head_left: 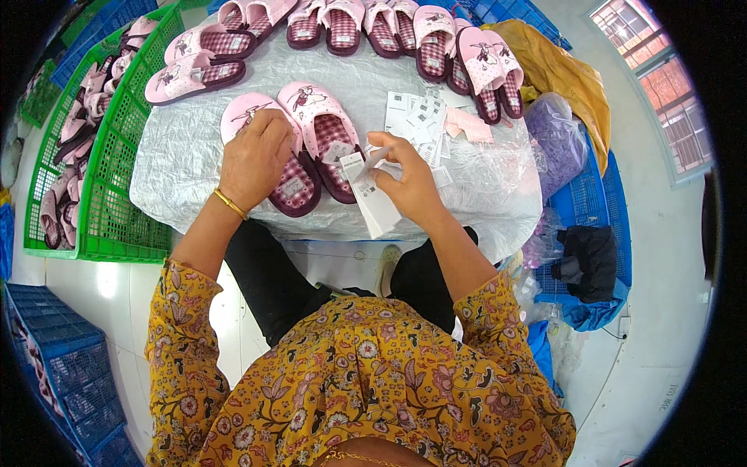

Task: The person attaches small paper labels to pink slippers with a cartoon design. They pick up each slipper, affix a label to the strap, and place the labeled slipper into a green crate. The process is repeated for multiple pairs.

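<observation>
A pair of pink slippers with plum-checked insoles lies before me on a table wrapped in whitish plastic sheet (194, 132). Over the upper of the left slipper (296, 194) is my left hand (257, 159), its fingers curled together. The fingertips are hidden, so what they pinch does not show. Beside it, the right slipper (310, 100) has a small white label on its insole. My right hand (408, 179) grips a strip of white paper labels (372, 204) between thumb and fingers, close to that slipper's heel.
More pink slippers (327, 23) line the table's far edge. Loose label sheets (412, 117) lie right of centre. A green crate (128, 156) full of slippers stands at left, blue crates (74, 350) below it. Right of the table are a purple plastic bag (556, 144) and a blue crate (615, 218).
</observation>
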`<action>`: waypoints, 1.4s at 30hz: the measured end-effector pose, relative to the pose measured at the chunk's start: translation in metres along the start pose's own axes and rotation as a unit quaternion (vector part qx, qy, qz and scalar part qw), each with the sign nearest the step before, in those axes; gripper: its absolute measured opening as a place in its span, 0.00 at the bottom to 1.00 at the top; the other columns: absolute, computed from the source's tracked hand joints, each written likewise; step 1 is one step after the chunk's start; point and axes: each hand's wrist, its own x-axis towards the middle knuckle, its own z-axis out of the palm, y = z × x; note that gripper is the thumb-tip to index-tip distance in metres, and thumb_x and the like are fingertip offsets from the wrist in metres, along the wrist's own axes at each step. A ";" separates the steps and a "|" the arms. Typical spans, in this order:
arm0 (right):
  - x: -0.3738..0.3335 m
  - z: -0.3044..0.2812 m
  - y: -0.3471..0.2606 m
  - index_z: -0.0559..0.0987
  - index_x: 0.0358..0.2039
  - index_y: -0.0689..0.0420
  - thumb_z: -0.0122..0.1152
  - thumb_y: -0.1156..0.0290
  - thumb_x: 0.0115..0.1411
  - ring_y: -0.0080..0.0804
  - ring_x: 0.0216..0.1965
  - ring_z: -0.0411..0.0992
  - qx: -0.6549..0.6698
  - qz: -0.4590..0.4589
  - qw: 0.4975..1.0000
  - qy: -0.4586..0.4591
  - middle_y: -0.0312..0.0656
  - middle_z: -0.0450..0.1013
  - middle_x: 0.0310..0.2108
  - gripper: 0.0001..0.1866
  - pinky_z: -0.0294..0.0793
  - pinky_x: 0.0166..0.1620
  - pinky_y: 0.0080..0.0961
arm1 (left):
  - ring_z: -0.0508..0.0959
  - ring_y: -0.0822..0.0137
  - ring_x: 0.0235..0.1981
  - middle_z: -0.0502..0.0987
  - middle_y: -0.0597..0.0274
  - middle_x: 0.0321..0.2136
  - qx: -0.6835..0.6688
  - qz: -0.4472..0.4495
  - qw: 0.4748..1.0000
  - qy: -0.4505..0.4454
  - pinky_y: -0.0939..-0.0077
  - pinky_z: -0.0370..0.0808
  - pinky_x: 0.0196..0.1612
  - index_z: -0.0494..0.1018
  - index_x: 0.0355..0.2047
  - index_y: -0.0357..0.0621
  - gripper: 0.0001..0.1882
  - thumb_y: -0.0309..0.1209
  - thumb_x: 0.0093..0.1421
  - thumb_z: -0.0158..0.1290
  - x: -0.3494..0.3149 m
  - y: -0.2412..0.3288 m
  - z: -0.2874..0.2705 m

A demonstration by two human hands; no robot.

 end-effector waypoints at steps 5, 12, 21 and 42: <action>-0.017 -0.006 0.011 0.80 0.43 0.51 0.63 0.83 0.45 0.40 0.48 0.71 -0.111 -0.226 0.968 0.013 0.38 0.74 0.47 0.22 0.71 0.49 0.33 | 0.80 0.59 0.25 0.78 0.56 0.29 -0.175 -0.172 0.969 -0.020 0.69 0.76 0.29 0.68 0.36 0.40 0.03 0.25 0.63 0.49 -0.001 -0.002 0.008; -0.044 -0.017 0.011 0.82 0.38 0.52 0.62 0.77 0.47 0.36 0.45 0.72 -0.187 -0.239 0.951 -0.053 0.36 0.77 0.43 0.15 0.72 0.47 0.32 | 0.74 0.76 0.20 0.76 0.60 0.28 -0.298 -0.262 0.916 -0.055 0.82 0.72 0.25 0.64 0.36 0.38 0.03 0.25 0.68 0.43 0.003 -0.008 0.022; -0.051 -0.020 0.001 0.78 0.46 0.57 0.62 0.67 0.58 0.44 0.45 0.73 0.025 0.058 0.990 -0.129 0.44 0.77 0.43 0.16 0.73 0.47 0.37 | 0.68 0.80 0.19 0.71 0.66 0.25 -0.330 -0.269 0.901 -0.080 0.85 0.65 0.22 0.67 0.38 0.39 0.02 0.25 0.67 0.46 -0.002 -0.003 0.026; -0.023 -0.016 -0.016 0.73 0.51 0.57 0.54 0.79 0.59 0.34 0.35 0.77 0.204 0.226 0.949 -0.086 0.45 0.78 0.36 0.18 0.74 0.40 0.30 | 0.72 0.76 0.21 0.76 0.64 0.24 -0.272 -0.267 0.919 -0.097 0.78 0.71 0.27 0.72 0.37 0.40 0.05 0.28 0.65 0.50 -0.009 -0.003 0.029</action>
